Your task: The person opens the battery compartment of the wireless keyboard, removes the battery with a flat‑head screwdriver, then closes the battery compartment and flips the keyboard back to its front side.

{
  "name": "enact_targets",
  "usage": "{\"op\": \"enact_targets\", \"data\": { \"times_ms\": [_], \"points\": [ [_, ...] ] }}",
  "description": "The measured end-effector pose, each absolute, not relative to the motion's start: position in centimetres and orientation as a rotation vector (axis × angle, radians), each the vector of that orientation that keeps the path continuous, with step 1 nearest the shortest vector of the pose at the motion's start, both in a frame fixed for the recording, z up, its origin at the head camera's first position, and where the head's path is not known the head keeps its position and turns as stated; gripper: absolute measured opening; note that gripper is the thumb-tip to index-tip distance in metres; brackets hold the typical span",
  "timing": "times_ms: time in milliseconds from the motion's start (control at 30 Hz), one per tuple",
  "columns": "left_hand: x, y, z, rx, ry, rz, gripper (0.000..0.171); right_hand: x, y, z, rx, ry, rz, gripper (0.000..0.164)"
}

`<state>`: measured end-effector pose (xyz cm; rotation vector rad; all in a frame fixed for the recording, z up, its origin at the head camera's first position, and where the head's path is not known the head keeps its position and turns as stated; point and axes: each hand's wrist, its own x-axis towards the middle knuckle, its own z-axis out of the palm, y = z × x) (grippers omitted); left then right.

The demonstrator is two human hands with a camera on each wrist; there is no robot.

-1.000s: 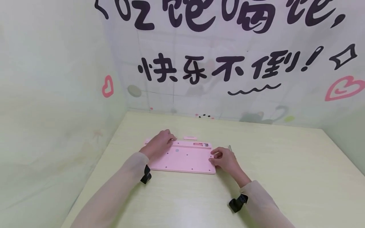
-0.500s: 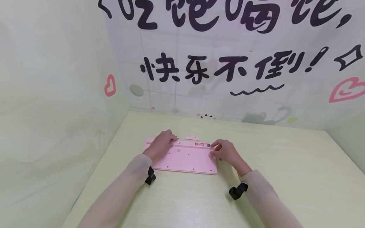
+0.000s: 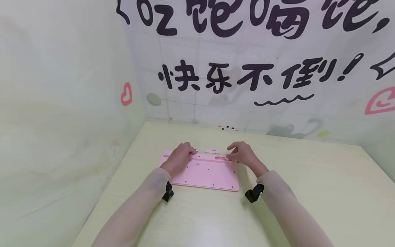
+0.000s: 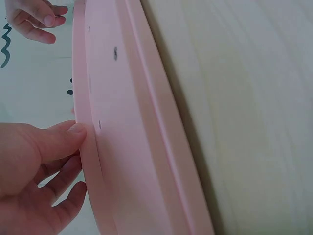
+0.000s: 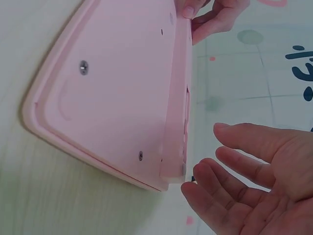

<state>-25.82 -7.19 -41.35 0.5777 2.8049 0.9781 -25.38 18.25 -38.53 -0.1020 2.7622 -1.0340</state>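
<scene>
A pink keyboard [image 3: 203, 175] lies with its underside up, screws and a raised rear ridge showing. Near the ridge's right end is the uncovered battery compartment [image 3: 220, 158]. My left hand [image 3: 180, 157] grips the ridge's rear edge; in the left wrist view its thumb [image 4: 66, 142] lies on the edge, other fingers behind. A small shiny bit [image 3: 196, 150] shows by those fingertips, too small to identify. My right hand [image 3: 245, 153] is over the ridge's right end, fingers loosely bent; in the right wrist view its fingers [image 5: 210, 178] hold nothing visible.
A small pink battery cover [image 3: 212, 151] lies on the pale wooden table [image 3: 197, 219] just behind the keyboard. A wall [image 3: 234, 113] with black lettering stands at the back, and another wall [image 3: 61, 137] closes the left side.
My right hand has moved from the keyboard's right edge up and back to the ridge's right end. The left hand stays at the rear edge. The head view has shifted slightly.
</scene>
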Motion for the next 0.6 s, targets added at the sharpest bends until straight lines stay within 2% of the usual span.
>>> {"op": "enact_targets", "data": {
  "times_ms": [600],
  "points": [
    [-26.1,-7.2,-41.6,0.593,2.825,0.931,0.028,-29.5,16.6,-38.3,-0.257,2.723,-0.973,0.032]
  ]
}}
